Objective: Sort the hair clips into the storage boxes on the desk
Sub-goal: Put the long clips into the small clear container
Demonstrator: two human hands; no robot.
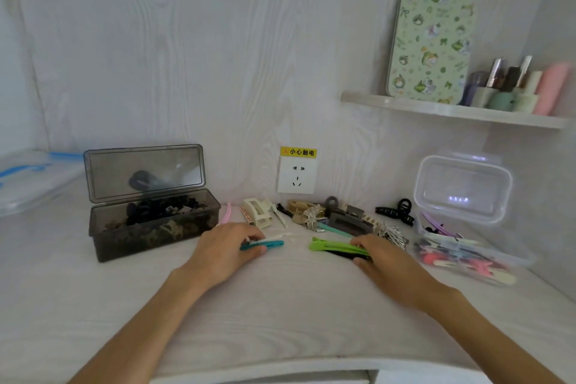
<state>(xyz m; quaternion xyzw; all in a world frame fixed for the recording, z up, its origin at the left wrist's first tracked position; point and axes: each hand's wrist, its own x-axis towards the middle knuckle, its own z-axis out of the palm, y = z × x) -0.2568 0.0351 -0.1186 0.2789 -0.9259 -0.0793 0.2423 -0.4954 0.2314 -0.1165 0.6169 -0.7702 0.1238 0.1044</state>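
Two hands are down on the desk (280, 305) at once, and we take the wall socket (297, 174) as our marker. Below and left of the socket, our left hand (226, 248) curls its fingers round a teal clip (274, 245), with a white clip (276, 236) just beside it. Below and right of the socket, our right hand (385, 256) pinches a green clip (335, 247) that lies on top of a black clip (343, 254).

Straight under the socket sits the unsorted pile (324, 217), claw clips and slim ones tangled together. Far left of the socket stands the dark box (152, 224), lid up, full of dark pieces. Far right stands the clear box (464, 254), lid up, holding coloured clips.

Where could this slip? We judge the green clip may drag the black one along as it lifts, and then a dark piece lands among the colours. The teal clip faces a long trip across to the clear box; a loose hold drops it short. And a sweeping wrist could nudge the pile and scatter it toward the desk edge.
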